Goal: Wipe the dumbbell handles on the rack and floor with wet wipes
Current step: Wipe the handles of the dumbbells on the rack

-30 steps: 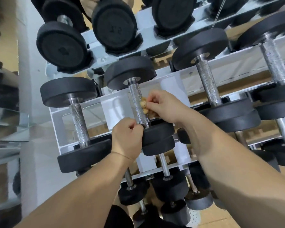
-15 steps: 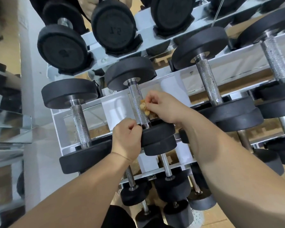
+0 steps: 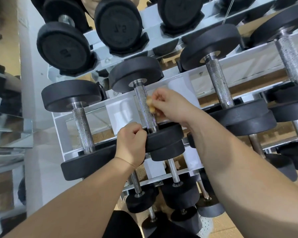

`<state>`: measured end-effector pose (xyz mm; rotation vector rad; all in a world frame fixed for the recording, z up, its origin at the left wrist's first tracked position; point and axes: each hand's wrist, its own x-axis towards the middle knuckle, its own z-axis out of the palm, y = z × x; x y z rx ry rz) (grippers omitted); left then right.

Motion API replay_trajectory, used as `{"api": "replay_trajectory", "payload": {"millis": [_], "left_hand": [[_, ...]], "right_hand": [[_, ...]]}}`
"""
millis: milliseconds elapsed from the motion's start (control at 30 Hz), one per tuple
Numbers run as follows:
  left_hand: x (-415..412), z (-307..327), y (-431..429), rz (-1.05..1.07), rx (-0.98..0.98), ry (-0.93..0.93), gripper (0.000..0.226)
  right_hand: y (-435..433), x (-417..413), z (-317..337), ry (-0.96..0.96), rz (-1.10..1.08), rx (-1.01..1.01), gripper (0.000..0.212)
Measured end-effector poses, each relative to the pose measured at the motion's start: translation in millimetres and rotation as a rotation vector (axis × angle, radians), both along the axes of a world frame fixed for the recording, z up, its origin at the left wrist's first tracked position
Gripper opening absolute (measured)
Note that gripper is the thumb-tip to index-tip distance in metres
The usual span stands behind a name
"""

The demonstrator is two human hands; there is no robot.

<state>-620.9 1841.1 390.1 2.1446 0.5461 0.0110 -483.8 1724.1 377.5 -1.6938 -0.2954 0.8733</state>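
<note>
Fingers (image 3: 139, 132) of the left hand (image 3: 130, 145) curled on the black weight end (image 3: 163, 138), just below the dumbbell handle (image 3: 144, 107) on the rack (image 3: 58, 121). Right of that handle, right hand (image 3: 170, 107) fingers (image 3: 159, 100) pinching a yellowish wipe (image 3: 151, 105), pressed against it.

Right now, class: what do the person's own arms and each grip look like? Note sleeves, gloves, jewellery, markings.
The left forearm and right forearm are bare to the frame edge; no sleeves show. The left grip and right grip wear no gloves, and no watch or ring is visible. A thin line crosses the left wrist; crease or thread, I cannot tell.
</note>
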Motion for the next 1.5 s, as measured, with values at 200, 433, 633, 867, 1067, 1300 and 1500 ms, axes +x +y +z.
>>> {"api": "replay_trajectory", "payload": {"millis": [200, 433, 633, 867, 1067, 1300, 1500], "left_hand": [[0.0, -1.3, 1.5, 0.003, -0.004, 0.005, 0.018], [0.6, -4.1, 2.1, -0.005, 0.001, -0.034, 0.021], [1.0, -4.2, 1.3, -0.016, -0.002, -0.041, 0.030], [1.4, -2.5, -1.5, 0.019, -0.023, -0.014, 0.020], [1.7, -1.8, -6.2, 0.088, -0.099, -0.020, 0.024], [2.4, -1.2, -9.1, 0.060, -0.078, -0.089, 0.034], [2.6, -9.3, -6.5, 0.083, -0.010, -0.198, 0.037]], "right_hand": [[11.1, 5.4, 0.9, -0.026, -0.107, 0.021, 0.019], [-11.3, -2.5, -1.7, 0.035, 0.067, -0.055, 0.018], [25.0, 12.8, 10.5, -0.078, -0.220, 0.043, 0.017], [4.4, -4.6, 17.3, -0.269, 0.043, -0.129, 0.017], [36.5, 2.0, 16.6, -0.675, -0.173, -0.159, 0.007], [9.1, -2.6, 20.2, -0.865, 0.191, -0.289, 0.018], [32.1, 5.4, 32.8, -0.795, 0.103, -0.324, 0.012]]}}
